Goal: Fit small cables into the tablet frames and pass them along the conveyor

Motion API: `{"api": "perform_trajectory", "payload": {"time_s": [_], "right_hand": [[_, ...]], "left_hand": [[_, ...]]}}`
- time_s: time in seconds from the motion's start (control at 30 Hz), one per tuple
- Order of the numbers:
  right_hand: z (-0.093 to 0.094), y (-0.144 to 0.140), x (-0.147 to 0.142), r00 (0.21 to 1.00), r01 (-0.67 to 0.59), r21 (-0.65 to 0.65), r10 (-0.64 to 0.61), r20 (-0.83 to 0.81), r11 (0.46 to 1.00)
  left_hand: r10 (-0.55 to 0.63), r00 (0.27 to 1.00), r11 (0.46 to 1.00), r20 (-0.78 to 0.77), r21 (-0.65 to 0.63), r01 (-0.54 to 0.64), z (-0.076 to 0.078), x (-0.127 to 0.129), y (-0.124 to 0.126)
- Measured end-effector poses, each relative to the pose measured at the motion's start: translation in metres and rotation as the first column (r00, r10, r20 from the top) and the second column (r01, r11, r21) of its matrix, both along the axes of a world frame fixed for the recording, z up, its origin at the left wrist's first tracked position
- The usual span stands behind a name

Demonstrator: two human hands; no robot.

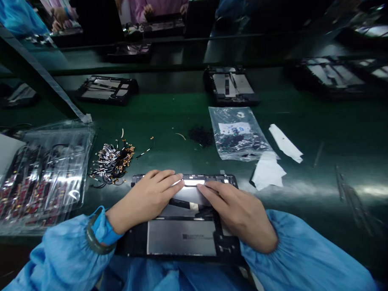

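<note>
An opened black tablet chassis (181, 239) with a grey battery panel lies at the near edge of the green bench. My left hand (145, 200) rests flat on its upper left part, fingers pointing right toward the top edge. My right hand (241, 214) lies on the upper right part, its fingertips pressing near the top middle beside a black cable with a white tape tab (192, 206). Both fingertips almost meet at a bright strip (192, 182) along the top edge. Blue sleeves cover both my arms.
Clear plastic trays (39, 176) holding red circuit parts sit at the left. A pile of small gold-tipped cables (113, 161) lies beside them. A plastic bag (236, 133), black screws (200, 135) and white paper scraps (268, 172) lie ahead. More tablet chassis (230, 85) and other people's hands are farther back.
</note>
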State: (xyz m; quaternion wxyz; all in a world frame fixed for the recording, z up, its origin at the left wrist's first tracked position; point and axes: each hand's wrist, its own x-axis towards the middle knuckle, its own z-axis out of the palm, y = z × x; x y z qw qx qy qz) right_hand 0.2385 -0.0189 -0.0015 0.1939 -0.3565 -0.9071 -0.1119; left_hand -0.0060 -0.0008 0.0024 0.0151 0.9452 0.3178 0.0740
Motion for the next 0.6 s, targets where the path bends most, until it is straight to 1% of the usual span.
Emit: {"api": "perform_trajectory", "payload": {"time_s": [0.23,0.47,0.53,0.6], "right_hand": [[0.0,0.001,0.0,1.0,-0.001,-0.003,0.001,0.013,1.0],[0.004,-0.003,-0.002,0.997,0.033,0.004,-0.033,0.072,0.999],[0.004,-0.007,0.005,0.997,0.068,-0.008,-0.068,0.025,0.998],[0.003,-0.014,0.015,0.981,0.151,-0.077,-0.159,-0.109,0.986]], "left_hand": [[-0.009,1.0,0.999,0.008,0.032,0.009,-0.001,0.0,0.0],[-0.008,1.0,1.0,0.022,0.0,0.008,0.001,-0.001,0.001],[0.003,0.999,0.999,0.053,-0.035,-0.001,0.001,-0.002,0.002],[0.047,0.993,0.997,0.108,-0.07,-0.04,0.0,-0.001,0.002]]}}
